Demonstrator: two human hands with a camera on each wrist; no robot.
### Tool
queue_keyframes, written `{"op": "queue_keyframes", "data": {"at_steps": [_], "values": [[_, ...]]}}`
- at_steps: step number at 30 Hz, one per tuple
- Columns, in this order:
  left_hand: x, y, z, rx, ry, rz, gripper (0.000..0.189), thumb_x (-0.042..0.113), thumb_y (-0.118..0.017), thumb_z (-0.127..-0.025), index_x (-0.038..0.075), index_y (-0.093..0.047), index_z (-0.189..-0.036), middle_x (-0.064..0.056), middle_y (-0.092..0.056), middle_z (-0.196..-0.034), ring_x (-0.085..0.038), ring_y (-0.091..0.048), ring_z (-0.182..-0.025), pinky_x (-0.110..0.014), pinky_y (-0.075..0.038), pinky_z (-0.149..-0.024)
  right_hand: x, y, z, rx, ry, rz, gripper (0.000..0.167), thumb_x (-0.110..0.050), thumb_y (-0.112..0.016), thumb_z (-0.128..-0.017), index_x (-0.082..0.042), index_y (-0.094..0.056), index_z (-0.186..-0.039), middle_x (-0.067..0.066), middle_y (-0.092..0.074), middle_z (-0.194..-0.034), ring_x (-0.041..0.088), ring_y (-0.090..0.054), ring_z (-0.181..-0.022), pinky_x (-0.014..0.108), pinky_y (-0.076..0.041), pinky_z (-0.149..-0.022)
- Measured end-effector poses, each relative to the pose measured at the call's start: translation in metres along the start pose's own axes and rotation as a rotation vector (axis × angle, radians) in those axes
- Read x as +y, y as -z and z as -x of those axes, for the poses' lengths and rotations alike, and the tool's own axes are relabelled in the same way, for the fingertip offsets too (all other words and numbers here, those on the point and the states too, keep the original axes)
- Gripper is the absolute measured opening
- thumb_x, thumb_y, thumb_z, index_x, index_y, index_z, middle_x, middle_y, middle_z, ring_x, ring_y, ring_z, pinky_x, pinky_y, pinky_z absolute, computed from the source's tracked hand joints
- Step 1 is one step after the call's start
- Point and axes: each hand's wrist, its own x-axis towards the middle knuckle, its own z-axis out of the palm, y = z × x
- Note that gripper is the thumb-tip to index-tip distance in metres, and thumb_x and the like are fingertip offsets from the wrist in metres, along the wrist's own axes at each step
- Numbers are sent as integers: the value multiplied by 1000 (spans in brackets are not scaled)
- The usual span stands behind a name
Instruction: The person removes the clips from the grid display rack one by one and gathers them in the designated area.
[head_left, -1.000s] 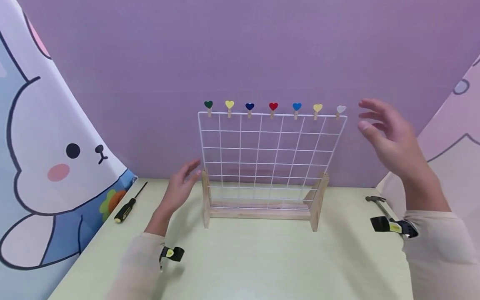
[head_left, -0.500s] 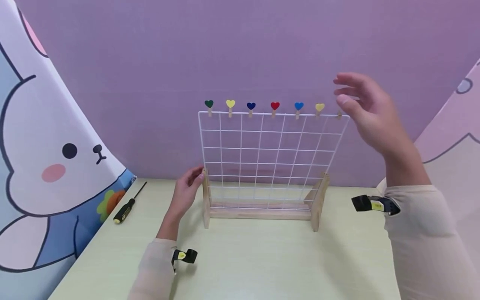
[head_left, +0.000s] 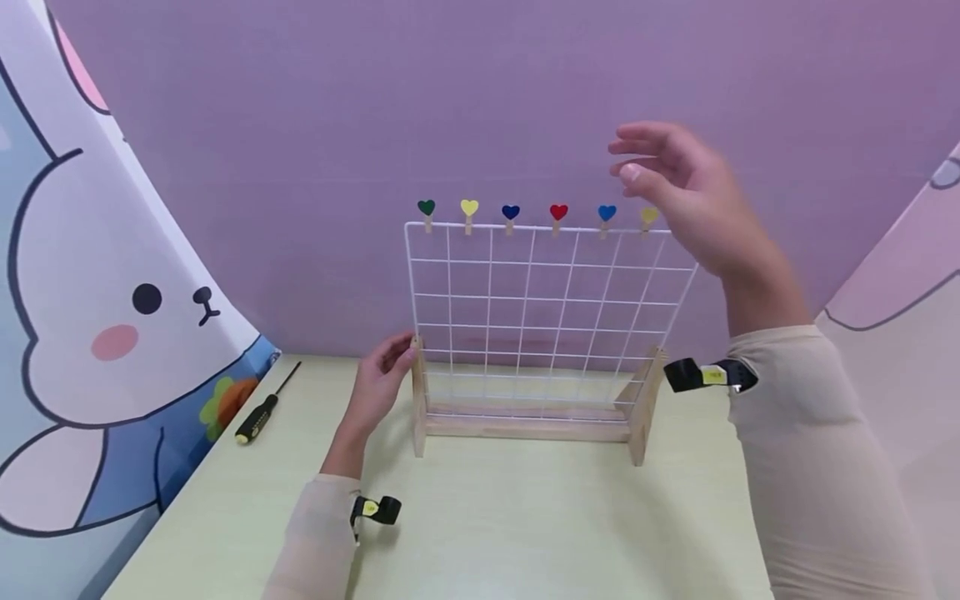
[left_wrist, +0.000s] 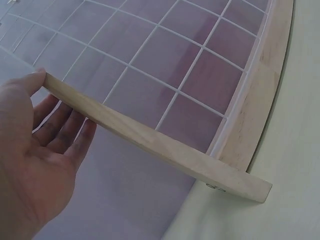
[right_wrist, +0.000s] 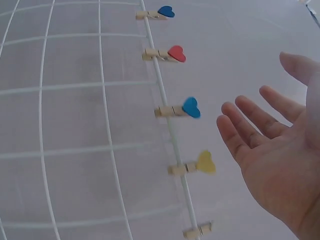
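Observation:
A white wire grid panel (head_left: 510, 279) stands upright in a wooden stand (head_left: 525, 429). Along its top wire sit several small clothespins with hearts: green (head_left: 426, 208), yellow (head_left: 469, 208), dark blue (head_left: 511, 213), red (head_left: 558, 213), blue (head_left: 607, 214) and another yellow one (right_wrist: 205, 162). My left hand (head_left: 381, 385) pinches the upper end of the stand's left side post (left_wrist: 130, 125), thumb on its tip, fingertips along the edge. Above the panel's right end hovers my right hand (head_left: 690, 196), fingers loosely bent and holding nothing. It hides the panel's top right corner in the head view.
A black-and-yellow screwdriver (head_left: 258, 418) lies at the left of the pale table (head_left: 517, 525). Behind the stand rises a purple wall (head_left: 360, 108). A rabbit-print cloth (head_left: 90, 317) borders the left side, and a pink printed sheet (head_left: 911, 279) the right.
My left hand has moved right and taken hold of the side post. The right hand has risen and moved left over the panel's corner, covering the white heart. The hammer at right is no longer visible.

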Motion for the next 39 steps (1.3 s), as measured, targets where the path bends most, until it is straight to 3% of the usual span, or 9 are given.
{"op": "queue_keyframes", "data": {"at_steps": [11, 18, 24, 39], "values": [[-2, -4, 3, 25, -7, 13, 38, 15, -61, -105, -3, -59, -138, -27, -65, -131, 2, -64, -107, -11, -52, -95, -9, -23, -23, -52, -54, -88, 40, -24, -57, -106, -19, -54, -146, 5, -60, -143, 17, -62, -122, 21, -52, -100], [-1, -2, 2, 30, -4, 23, 37, 14, -61, -105, -4, -59, -138, -27, -64, -131, 2, -64, -105, -11, -52, -95, -18, -46, -46, -84, -32, -213, 37, -18, -59, -104, -13, -59, -141, 9, -63, -138, 26, -61, -123, 28, -53, -102], [1, -4, 4, 24, 8, 25, 38, 13, -60, -105, -3, -58, -139, -27, -64, -133, 1, -63, -106, -11, -52, -95, -23, -64, -65, -160, -58, -292, 36, -18, -59, -104, -7, -60, -138, 11, -64, -136, 29, -60, -125, 40, -50, -112], [3, -13, 2, 13, 2, 33, 38, 14, -60, -105, -3, -58, -139, -26, -64, -131, -7, -63, -106, -12, -53, -94, -35, -95, -88, -307, -118, -249, 33, -14, -59, -104, -2, -61, -135, 14, -66, -133, 28, -62, -121, 40, -50, -112]]}}
